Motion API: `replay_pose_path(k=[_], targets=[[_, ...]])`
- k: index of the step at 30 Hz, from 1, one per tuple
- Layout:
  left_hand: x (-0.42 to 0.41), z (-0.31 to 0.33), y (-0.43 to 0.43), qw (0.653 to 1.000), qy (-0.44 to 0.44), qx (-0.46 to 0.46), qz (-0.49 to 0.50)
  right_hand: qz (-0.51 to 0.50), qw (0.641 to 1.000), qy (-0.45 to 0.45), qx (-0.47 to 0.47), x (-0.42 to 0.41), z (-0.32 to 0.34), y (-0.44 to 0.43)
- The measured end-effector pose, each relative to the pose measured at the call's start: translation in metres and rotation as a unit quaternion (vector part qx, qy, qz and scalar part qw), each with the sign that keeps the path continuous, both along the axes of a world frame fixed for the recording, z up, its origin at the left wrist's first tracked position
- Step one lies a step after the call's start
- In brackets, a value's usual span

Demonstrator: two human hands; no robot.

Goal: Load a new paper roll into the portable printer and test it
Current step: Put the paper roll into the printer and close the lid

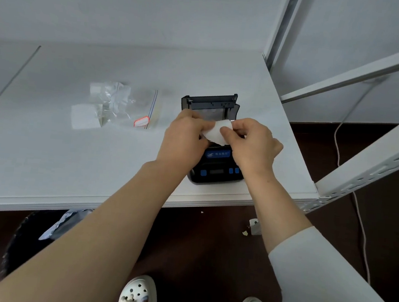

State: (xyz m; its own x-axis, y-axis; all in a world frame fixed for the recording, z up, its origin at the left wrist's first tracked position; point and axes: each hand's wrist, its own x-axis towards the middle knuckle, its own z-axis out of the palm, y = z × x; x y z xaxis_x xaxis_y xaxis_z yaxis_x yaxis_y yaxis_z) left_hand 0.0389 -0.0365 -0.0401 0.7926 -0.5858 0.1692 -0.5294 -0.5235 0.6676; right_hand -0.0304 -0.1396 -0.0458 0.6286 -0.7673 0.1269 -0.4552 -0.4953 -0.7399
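A white paper roll (216,133) is held above the open printer (214,152), between both hands. It is pinched at its left side by the thumb and fingers (204,127) of the left hand (185,135), and at its right side by the thumb and fingertips of the right hand (250,143); a loose end of paper is seen curling down toward the printer's blue label. The printer, black with blue buttons, is set near the front right corner of the white desk (47,155), with its lid (210,100) raised at the far end. Whether the roll touches the printer cannot be told. To the left, well apart from the printer, a clear zip bag (125,104) lies on the desk, with white paper pieces (83,116) beside and under it. A white shelf frame (362,171) stands at the desk's right, and a thin cable (359,222) trails over the dark floor.
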Motion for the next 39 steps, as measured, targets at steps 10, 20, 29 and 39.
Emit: replay_pose_path(k=[10,20,29,39], targets=[[0.004,0.008,-0.004,0.980,-0.083,0.168,-0.065,0.050,0.994,0.034,-0.089,-0.002,0.003,-0.001],[-0.002,0.007,-0.004,0.984,-0.089,0.137,-0.070,0.068,0.991,0.083,-0.077,-0.003,0.012,-0.004],[-0.011,0.007,-0.008,0.989,-0.080,0.126,-0.015,0.098,0.992,0.076,0.021,-0.010,0.022,-0.011],[-0.014,0.007,-0.010,0.992,-0.072,0.101,0.016,0.075,0.991,0.035,0.101,-0.008,0.024,-0.006]])
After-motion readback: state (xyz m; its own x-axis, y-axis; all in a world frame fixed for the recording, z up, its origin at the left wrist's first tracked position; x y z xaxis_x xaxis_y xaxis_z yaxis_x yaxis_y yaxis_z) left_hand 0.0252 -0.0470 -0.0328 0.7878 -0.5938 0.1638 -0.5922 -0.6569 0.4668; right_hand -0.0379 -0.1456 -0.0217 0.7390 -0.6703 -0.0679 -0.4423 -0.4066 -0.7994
